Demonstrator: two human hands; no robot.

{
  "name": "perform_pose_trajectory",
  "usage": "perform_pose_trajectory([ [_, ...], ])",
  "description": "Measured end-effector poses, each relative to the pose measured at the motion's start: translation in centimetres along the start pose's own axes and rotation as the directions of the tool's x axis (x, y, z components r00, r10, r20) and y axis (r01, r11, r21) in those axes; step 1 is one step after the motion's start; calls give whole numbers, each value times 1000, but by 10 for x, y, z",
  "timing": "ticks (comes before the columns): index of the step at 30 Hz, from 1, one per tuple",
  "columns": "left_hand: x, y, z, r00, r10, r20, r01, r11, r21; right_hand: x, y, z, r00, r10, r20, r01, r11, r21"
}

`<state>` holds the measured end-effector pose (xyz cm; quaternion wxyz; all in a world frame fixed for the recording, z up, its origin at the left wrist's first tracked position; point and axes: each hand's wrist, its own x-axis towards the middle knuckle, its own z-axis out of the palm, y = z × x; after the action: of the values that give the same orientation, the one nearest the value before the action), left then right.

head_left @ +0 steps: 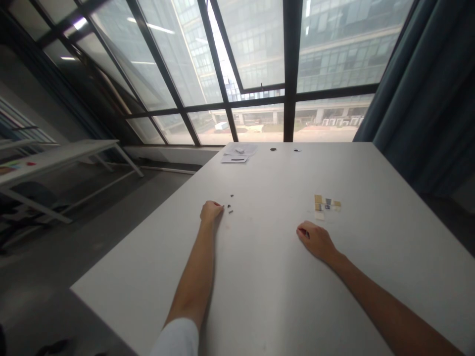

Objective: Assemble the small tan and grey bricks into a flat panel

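My left hand point(211, 211) rests on the white table point(267, 296) with its fingers curled, fingertips right beside several tiny dark pieces point(230, 206). Whether it pinches one of them is too small to tell. My right hand point(315, 241) lies on the table with its fingers closed; something small and dark shows at its fingertips. A small flat assembly of tan, white and blue tiles point(325, 205) lies just beyond my right hand, apart from it.
At the table's far edge lie some papers with a small white object point(238, 153) and two dark round holes point(273, 149). Large windows stand behind the table, a dark curtain point(426, 99) at right, another white table point(55, 158) at left.
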<state>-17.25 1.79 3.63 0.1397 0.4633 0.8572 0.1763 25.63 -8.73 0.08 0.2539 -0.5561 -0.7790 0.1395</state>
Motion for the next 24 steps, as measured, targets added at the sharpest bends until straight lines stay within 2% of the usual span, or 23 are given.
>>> perform_pose_trajectory([
  [3,-2,8,-3,1000,15,-9,-15,1000,-8,0,-1,0,1000,4,-2,-4,1000,-2],
  [5,-6,20,-5,998,59,-31,-60,998,-23,1,-1,0,1000,5,1,-5,1000,-3],
  [8,-20,51,-7,977,202,-62,-205,977,-60,1,-1,0,1000,7,4,-7,1000,2],
  [11,-49,88,-1,918,394,-49,-397,911,-111,2,-1,1,1000,10,-4,-10,1000,9],
  [14,-91,121,18,824,566,20,-556,817,-155,3,-1,2,1000,10,-14,-10,1000,21],
  [17,-134,141,47,731,676,92,-652,733,-193,4,1,3,999,2,-34,0,998,65],
  [20,-166,145,79,673,725,148,-684,686,-249,5,4,5,997,7,-82,4,991,133],
  [22,-178,143,95,651,746,137,-702,661,-265,6,5,7,994,15,-110,3,987,159],
  [24,-183,140,105,612,783,110,-737,615,-280,6,6,8,993,3,-119,15,988,151],
])
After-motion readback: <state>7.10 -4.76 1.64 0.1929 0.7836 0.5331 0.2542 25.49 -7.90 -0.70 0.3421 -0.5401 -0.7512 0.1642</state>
